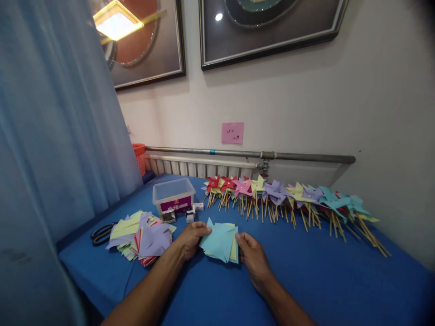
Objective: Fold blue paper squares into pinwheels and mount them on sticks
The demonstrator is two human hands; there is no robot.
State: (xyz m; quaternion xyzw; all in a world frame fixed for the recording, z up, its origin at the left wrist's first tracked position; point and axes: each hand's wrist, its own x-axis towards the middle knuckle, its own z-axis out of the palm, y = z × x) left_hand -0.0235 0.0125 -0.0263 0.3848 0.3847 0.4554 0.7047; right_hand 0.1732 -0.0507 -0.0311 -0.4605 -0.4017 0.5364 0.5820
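Between my two hands is a small stack of cut paper squares (pixel 219 242), light blue on top with pale yellow showing under it. My left hand (pixel 194 237) pinches the stack at its upper left corner, thumb on top. At the right edge, my right hand (pixel 253 258) grips it between thumb and fingers. To the left lies a loose pile of cut paper pieces (pixel 154 240) in purple, yellow, green and red. Beyond my hands, finished paper pinwheels (pixel 277 192) on thin wooden sticks lie in a long row.
A clear plastic box (pixel 173 185) with a purple label stands at the back left. Small open cartons (pixel 189 216) sit before it. Black-handled scissors (pixel 102 234) lie partly under the paper pile. Behind the blue-covered table (pixel 210 294) run a metal pipe (pixel 306 157) and radiator. A blue curtain (pixel 64 113) hangs at left.
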